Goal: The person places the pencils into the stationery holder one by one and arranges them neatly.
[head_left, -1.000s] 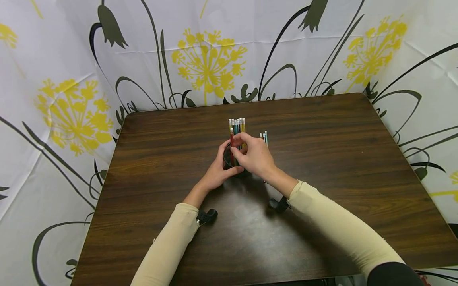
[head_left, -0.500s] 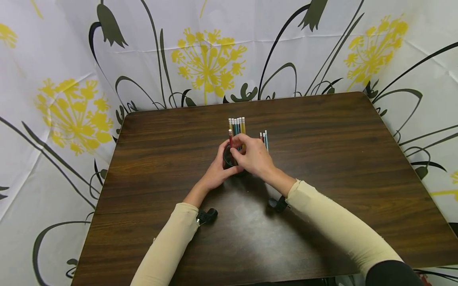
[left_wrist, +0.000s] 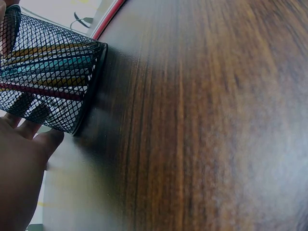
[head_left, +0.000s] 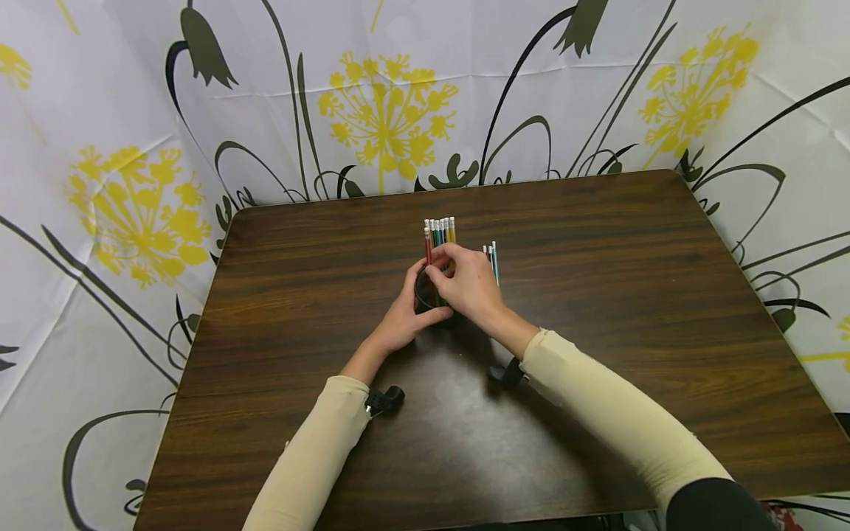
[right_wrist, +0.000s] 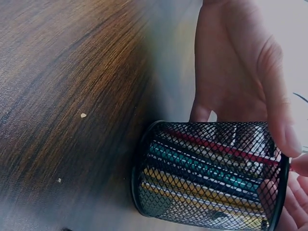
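My left hand [head_left: 401,317] is wrapped around the left side of a black wire-mesh pencil cup [right_wrist: 207,175], which stands on the table. Several pencils [head_left: 441,232] with white erasers stand in the cup, yellow and teal among them. Over the cup's rim, my right hand [head_left: 468,284] pinches a red pencil [head_left: 428,247] near its upper part. Through the mesh in the right wrist view, the red pencil's shaft runs down inside the cup. The right hand covers much of the cup in the head view. In the left wrist view, my left hand [left_wrist: 21,163] lies along the cup's side.
A few more pencils [head_left: 494,262] lie on the table just right of the cup, partly behind the right hand. The brown wood-grain table [head_left: 631,295] reaches back to a flowered curtain [head_left: 398,110]. Small pale specks [right_wrist: 83,115] dot the tabletop.
The right hand and forearm have shifted slightly left. The red pencil has moved a little left, and its eraser end now appears farther up in the head view. The left hand keeps its place.
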Available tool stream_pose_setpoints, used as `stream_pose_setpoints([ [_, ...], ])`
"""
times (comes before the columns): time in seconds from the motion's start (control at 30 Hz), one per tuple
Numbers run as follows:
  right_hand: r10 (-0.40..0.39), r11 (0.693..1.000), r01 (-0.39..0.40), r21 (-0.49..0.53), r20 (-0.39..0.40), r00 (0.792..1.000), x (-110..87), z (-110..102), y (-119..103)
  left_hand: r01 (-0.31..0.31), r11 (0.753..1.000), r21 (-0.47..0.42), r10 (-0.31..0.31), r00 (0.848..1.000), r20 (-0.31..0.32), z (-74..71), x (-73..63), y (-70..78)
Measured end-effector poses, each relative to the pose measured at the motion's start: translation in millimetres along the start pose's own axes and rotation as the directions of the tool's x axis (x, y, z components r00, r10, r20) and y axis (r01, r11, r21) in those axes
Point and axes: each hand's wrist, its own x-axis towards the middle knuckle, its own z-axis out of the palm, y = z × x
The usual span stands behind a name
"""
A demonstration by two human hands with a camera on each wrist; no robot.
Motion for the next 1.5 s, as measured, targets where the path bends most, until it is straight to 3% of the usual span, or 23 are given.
stream_pose_setpoints([
  [0.57,0.043,0.999,-0.045,-0.027,-0.074,0.996,5.9,9.0,0.3,-0.083,0.997,-0.004,0.083,0.997,0.004,0.0,1.1,-3.4],
  [0.8,0.068,0.997,-0.071,-0.040,-0.089,0.994,6.2,11.3,0.3,-0.084,0.996,0.009,0.084,0.996,-0.011,2.3,11.9,-34.6],
  [0.87,0.070,0.996,-0.074,-0.046,-0.093,0.993,6.2,11.6,0.0,-0.078,0.997,0.008,0.078,0.997,-0.017,2.4,12.4,-37.5],
  [1.5,0.055,0.995,-0.063,-0.079,-0.099,0.994,8.1,13.2,-0.7,-0.068,0.998,0.009,0.069,0.997,-0.025,2.1,11.0,-37.5],
])
